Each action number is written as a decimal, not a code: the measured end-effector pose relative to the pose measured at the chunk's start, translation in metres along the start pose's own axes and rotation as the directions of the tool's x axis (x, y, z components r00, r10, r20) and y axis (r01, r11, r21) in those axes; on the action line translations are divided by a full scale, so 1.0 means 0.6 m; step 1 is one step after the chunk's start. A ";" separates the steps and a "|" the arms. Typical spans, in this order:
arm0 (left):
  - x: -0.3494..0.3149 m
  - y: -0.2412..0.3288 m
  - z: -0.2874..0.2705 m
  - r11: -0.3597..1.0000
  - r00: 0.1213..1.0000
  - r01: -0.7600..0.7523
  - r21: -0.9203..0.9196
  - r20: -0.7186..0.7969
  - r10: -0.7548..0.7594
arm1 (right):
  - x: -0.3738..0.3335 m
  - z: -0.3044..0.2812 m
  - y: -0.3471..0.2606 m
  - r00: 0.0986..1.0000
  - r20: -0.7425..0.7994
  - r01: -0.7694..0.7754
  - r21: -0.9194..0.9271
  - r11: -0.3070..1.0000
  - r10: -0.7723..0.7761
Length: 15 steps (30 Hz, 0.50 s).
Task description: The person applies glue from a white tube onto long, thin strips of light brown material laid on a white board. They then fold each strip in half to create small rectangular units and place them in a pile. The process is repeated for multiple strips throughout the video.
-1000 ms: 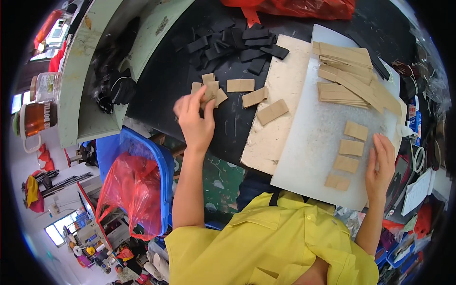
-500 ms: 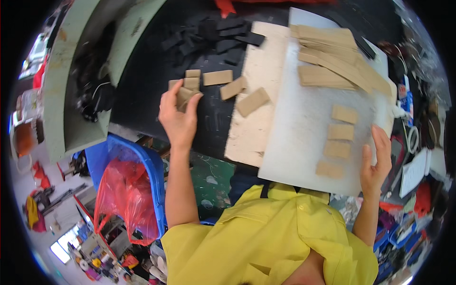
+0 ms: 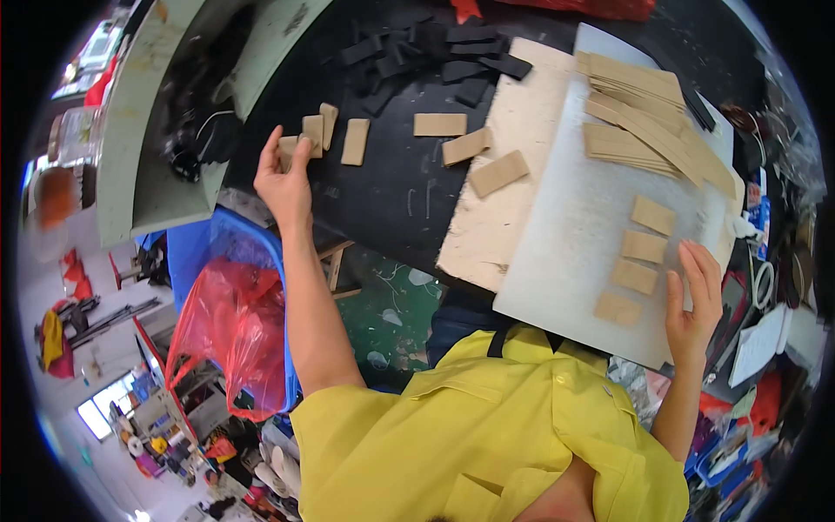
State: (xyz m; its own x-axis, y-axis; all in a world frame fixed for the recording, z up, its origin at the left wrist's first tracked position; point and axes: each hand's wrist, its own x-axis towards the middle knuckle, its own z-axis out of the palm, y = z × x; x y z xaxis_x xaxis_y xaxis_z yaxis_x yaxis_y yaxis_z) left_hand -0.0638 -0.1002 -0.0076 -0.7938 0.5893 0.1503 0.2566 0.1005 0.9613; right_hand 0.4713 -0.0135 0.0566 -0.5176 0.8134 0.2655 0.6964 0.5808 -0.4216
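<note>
At the left of the black tabletop, my left hand [image 3: 285, 187] has its thumb and fingers closed about a small tan rectangular piece [image 3: 287, 151]. Two more tan pieces [image 3: 312, 136] stand against its thumb side, and another lies a little to the right. Several loose tan pieces [image 3: 440, 124] are spread toward the pale board. My right hand [image 3: 696, 300] holds nothing, its thumb and fingers apart at the right edge of a white sheet [image 3: 544, 235]. Beside it on that sheet, several tan pieces [image 3: 644, 246] lie in a column.
Long tan strips [image 3: 639, 122] lie stacked on the far part of the sheet. A heap of black pieces [image 3: 409, 52] sits at the back of the table. A pale board [image 3: 483, 217] lies partly under the sheet. Below left stands a blue bin [image 3: 283, 304] with a red plastic bag [image 3: 235, 326].
My left hand has moved left along the black table with tan pieces, leaving one piece lying apart to its right. My right hand stays beside the sheet. The whole view has shifted slightly.
</note>
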 end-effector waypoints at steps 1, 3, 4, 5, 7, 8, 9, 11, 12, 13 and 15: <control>0.004 -0.007 -0.009 0.998 1.000 0.019 0.061 0.005 -0.019 | 0.004 0.001 0.002 1.000 0.000 0.007 -0.004 1.000 -0.007; 0.007 -0.007 -0.032 0.996 0.997 0.072 -0.061 -0.026 -0.073 | 0.012 0.004 0.007 1.000 -0.004 0.012 -0.014 1.000 -0.012; 0.012 -0.008 -0.041 0.993 0.996 0.059 -0.105 -0.057 -0.066 | 0.012 0.003 0.012 1.000 -0.004 0.010 -0.025 1.000 -0.010; 0.017 -0.009 -0.047 0.988 0.995 0.045 -0.147 -0.087 -0.058 | 0.014 0.003 0.015 1.000 -0.003 0.004 -0.022 1.000 -0.004; 0.025 -0.009 -0.046 0.985 0.999 0.037 -0.167 -0.023 -0.042 | 0.020 0.003 0.019 1.000 -0.002 -0.009 -0.017 1.000 0.009; 0.028 -0.009 -0.043 0.984 0.999 0.034 -0.178 0.009 -0.033 | 0.022 0.004 0.021 1.000 0.003 0.001 -0.019 1.000 0.000; 0.029 -0.006 -0.039 0.982 0.999 0.031 -0.188 0.042 -0.024 | 0.024 0.007 0.021 1.000 0.008 0.009 -0.021 1.000 -0.009; 0.023 -0.009 -0.022 0.989 0.985 -0.055 0.136 0.169 0.032 | 0.027 0.012 0.024 1.000 0.015 0.027 -0.030 0.999 -0.027; 0.022 -0.022 -0.021 0.946 0.975 -0.155 0.286 0.197 0.100 | 0.026 0.015 0.026 0.999 0.019 0.036 -0.037 0.999 -0.036; 0.020 -0.024 -0.013 0.870 0.958 -0.253 0.424 0.237 0.162 | 0.025 0.017 0.028 0.999 0.021 0.044 -0.046 0.998 -0.043; 0.012 -0.016 -0.006 0.890 0.972 -0.190 0.415 0.205 0.112 | 0.025 0.016 0.026 1.000 0.011 0.020 -0.064 0.998 -0.019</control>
State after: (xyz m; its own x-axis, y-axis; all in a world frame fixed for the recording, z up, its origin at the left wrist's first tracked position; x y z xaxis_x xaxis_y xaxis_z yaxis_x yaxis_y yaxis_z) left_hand -0.0737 -0.0997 -0.0150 -0.6302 0.7485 0.2064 0.6079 0.3102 0.7309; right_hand 0.4696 0.0074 0.0454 -0.5362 0.8019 0.2636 0.7164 0.5975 -0.3603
